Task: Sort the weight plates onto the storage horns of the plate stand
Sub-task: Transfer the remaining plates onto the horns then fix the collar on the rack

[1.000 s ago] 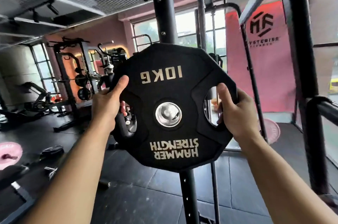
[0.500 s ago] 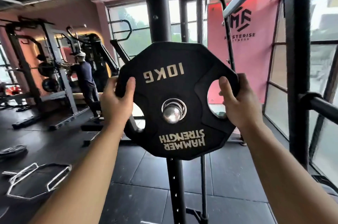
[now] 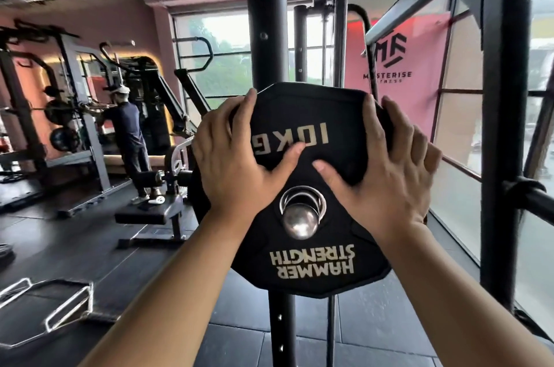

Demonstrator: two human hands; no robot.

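A black 10 kg weight plate (image 3: 302, 261) marked "Hammer Strength" hangs upside down on a chrome storage horn (image 3: 300, 220) of the black upright post (image 3: 263, 21). The horn's rounded end pokes through the plate's centre hole. My left hand (image 3: 230, 162) lies flat on the plate's upper left face, fingers spread and thumb across the "10KG" lettering. My right hand (image 3: 386, 168) presses flat on the upper right face, fingers reaching over the top edge.
A black rack frame (image 3: 503, 156) with a side bar (image 3: 533, 201) stands close on the right by the windows. A hex bar (image 3: 45, 315) lies on the floor at lower left. A bench (image 3: 150, 213) and a person (image 3: 126, 138) at a machine are behind on the left.
Both hands left the plate's grip holes and now lie flat on its upper face. The plate sits further onto the horn, whose end sticks out more.
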